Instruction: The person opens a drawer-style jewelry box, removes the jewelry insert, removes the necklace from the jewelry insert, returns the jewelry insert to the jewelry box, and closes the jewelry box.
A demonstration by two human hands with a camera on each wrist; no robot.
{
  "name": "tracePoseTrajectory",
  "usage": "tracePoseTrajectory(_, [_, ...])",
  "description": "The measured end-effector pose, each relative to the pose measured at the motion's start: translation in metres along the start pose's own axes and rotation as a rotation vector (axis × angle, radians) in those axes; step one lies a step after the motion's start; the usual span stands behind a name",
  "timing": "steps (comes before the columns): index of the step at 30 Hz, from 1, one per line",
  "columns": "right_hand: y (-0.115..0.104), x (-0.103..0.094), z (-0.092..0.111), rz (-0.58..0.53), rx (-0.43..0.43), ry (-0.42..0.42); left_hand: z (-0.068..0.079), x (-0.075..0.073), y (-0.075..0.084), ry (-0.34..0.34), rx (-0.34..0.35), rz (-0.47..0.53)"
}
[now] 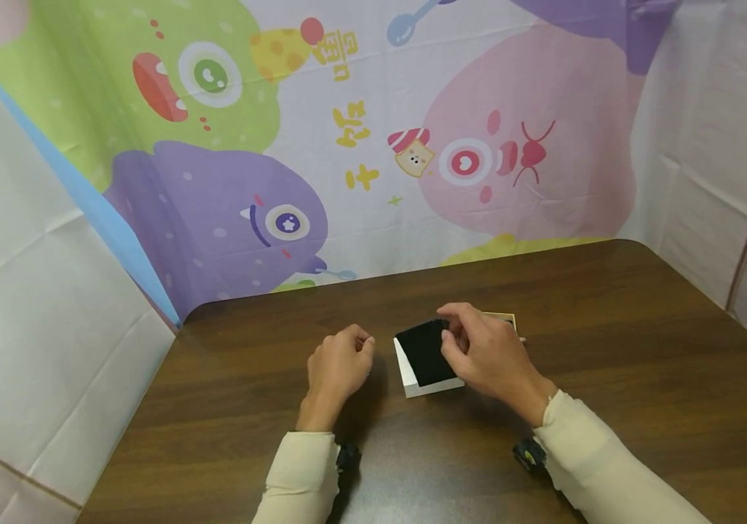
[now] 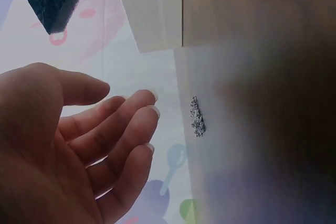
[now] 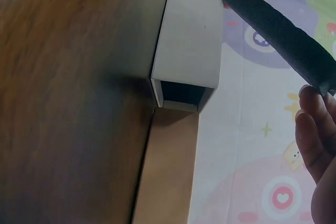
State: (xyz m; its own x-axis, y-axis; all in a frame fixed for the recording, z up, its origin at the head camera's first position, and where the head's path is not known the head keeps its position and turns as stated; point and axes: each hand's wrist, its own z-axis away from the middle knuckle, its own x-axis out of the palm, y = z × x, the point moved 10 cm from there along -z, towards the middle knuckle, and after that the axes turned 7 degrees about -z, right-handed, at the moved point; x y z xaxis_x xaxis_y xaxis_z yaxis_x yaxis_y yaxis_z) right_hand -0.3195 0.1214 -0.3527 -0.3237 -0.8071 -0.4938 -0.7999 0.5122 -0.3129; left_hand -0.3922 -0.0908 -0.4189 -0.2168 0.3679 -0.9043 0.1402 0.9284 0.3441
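Note:
My right hand pinches the edge of a thin black foam-like pad. The pad is tilted above a white box sleeve, overlapping it in the head view. In the right wrist view, the right fingers are at one end of the pad, and the sleeve's open end shows a dark inside. To the left of the sleeve is my left hand, its fingers loosely curled around nothing. A small silvery, glittering piece lies on the table near the left fingertips, mostly hidden in the head view.
Partly behind my right hand is a brown box part with a gold-coloured edge, lying beyond the sleeve's open end. All of it stands on a dark wooden table. A printed cartoon cloth hangs along the back edge.

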Motion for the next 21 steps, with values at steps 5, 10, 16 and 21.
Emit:
tracePoseTrajectory(5, [0.004,-0.003,0.000,0.002,0.009,0.019,0.001,0.004,0.003,-0.027,0.021,-0.002])
tracePoseTrajectory(10, [0.008,-0.009,0.000,0.016,0.013,0.048,0.002,0.008,0.007,-0.061,0.054,-0.009])
tracePoseTrajectory(16, [0.014,-0.018,-0.002,0.065,0.046,0.086,0.004,0.011,0.012,-0.080,0.087,-0.003])
tracePoseTrajectory(21, [0.022,-0.024,0.000,0.092,0.089,0.115,0.004,0.012,0.012,-0.090,0.089,-0.005])
